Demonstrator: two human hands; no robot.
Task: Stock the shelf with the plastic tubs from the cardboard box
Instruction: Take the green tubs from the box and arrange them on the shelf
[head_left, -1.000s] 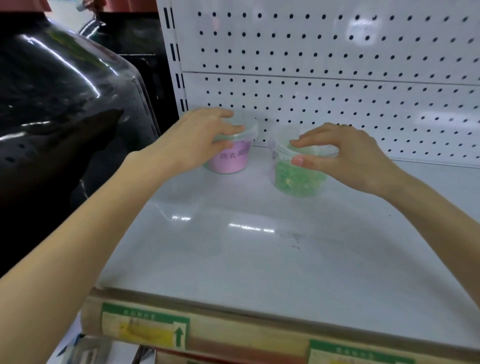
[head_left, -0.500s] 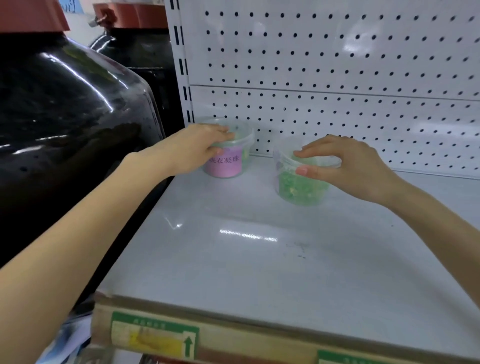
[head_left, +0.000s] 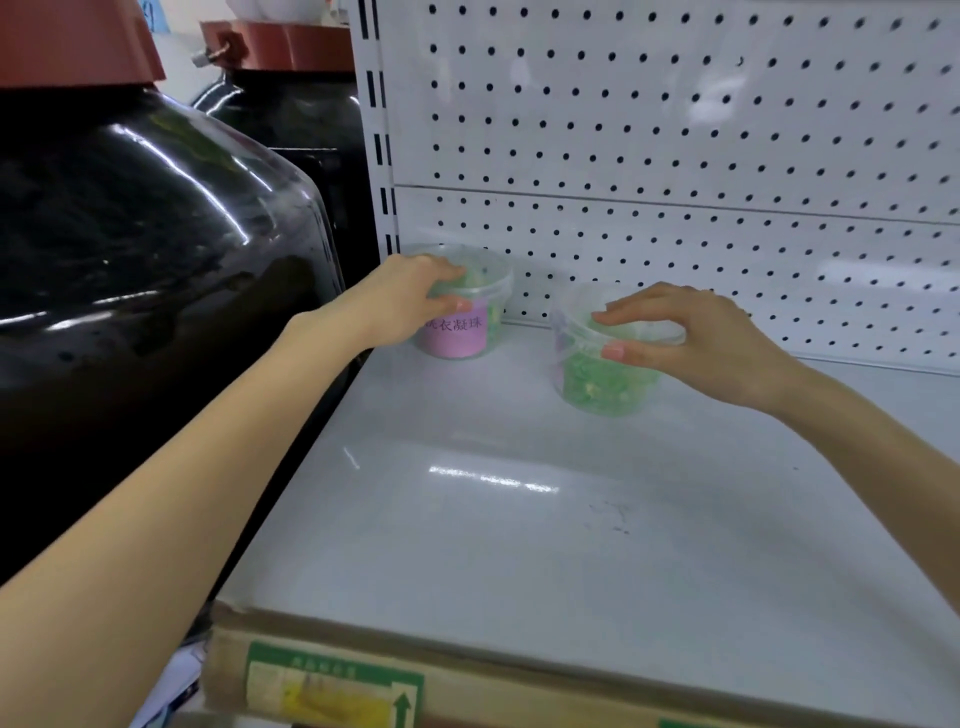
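On the white shelf (head_left: 519, 561), two plastic tubs (head_left: 460, 335) (head_left: 605, 387), two hands (head_left: 402, 306) (head_left: 719, 348) around them.

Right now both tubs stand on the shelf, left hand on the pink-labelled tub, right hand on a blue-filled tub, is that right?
Not quite. The head view shows the right hand gripping a green-filled tub, not a blue one. The rest holds: both tubs stand on the shelf, and the left hand is on the pink-labelled tub.

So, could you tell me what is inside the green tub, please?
Green pieces, some yellowish, show through the clear wall of the green tub. The right hand grips the lid, hiding part of the top.
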